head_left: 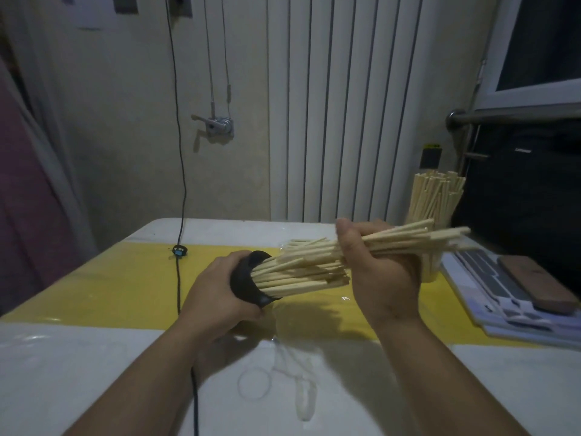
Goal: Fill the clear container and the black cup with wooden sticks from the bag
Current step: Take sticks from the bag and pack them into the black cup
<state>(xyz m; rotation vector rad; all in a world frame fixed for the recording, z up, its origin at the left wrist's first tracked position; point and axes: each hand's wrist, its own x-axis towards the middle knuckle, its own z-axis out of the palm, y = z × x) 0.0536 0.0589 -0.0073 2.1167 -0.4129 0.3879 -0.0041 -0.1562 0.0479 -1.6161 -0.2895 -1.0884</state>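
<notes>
The left hand (217, 291) curls its fingers round the black cup (245, 284), held tipped sideways above the table (94, 357), its mouth facing right and packed with wooden sticks (301, 272). The right hand (377, 272) is fisted round another bundle (424, 237) just beside them. Behind it stands the clear container (429, 269), full of upright sticks.

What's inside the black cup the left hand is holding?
Pale wooden sticks pack the round black cup, jutting from its mouth toward the right hand. The left hand grips the cup tipped sideways. Its opaque wall hides how deep they reach.
</notes>
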